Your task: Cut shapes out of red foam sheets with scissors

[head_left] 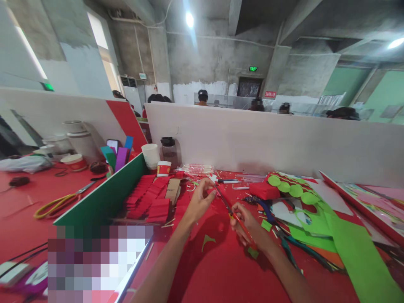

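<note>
My left hand (203, 197) is closed in a pinch over the red tabletop, a small white piece (213, 178) showing at its fingertips. What exactly this piece is, I cannot make out. In my right hand (245, 225) is a pair of scissors (223, 198) with red handles, their dark blades pointing up and away to the left. The blade tips come close to the white piece and the left fingers; whether they touch is unclear. Below the hands lies a green paper scrap (208, 241), and another green scrap (253, 252) is under the right hand.
Stacked red pieces (147, 193) lie left, beside a green divider (104, 189). Behind them stand paper cups (163, 169) and a dark-lidded bottle (169, 151). Pliers (288, 248), green sheets (350, 244) and a red block (264, 190) occupy the right. A white partition (252, 139) closes the back.
</note>
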The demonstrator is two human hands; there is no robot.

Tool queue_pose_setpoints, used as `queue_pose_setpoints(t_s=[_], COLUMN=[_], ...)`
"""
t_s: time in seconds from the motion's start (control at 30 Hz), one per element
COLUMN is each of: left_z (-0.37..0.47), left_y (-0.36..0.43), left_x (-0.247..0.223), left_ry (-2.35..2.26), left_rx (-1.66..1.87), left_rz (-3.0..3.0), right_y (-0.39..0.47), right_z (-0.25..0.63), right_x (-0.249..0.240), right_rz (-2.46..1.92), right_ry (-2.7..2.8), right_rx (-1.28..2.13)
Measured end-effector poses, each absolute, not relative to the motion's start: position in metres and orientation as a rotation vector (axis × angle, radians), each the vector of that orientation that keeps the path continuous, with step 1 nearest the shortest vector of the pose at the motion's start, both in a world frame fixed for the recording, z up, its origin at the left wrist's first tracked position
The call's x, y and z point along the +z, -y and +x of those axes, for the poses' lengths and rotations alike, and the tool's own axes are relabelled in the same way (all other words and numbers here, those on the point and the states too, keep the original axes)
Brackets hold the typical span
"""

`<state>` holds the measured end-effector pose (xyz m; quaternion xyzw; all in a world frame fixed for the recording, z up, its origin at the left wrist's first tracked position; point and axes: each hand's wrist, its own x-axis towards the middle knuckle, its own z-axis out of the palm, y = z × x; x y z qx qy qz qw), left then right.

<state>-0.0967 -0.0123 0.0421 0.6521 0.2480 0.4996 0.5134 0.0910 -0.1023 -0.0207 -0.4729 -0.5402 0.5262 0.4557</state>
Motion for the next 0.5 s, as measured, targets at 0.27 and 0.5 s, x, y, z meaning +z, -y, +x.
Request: queue_pose_setpoints(t_s=[0.27, 0.5], left_z=[-0.0962, -0.0956], left_y=[0.0132, 0.0127], left_x=[0.0419, 0.042], left_ry=[-0.577, -0.577], left_rx=[1.19, 1.213], left_rz=[1.558, 1.565], right_y=[0.101, 0.1033], right_z=[0.0918, 0.0893], right_x=[-0.025, -0.0209], right_rz=[-1.144, -1.106], right_ry=[1.304, 1.298], right_rx=[1.317, 1.322])
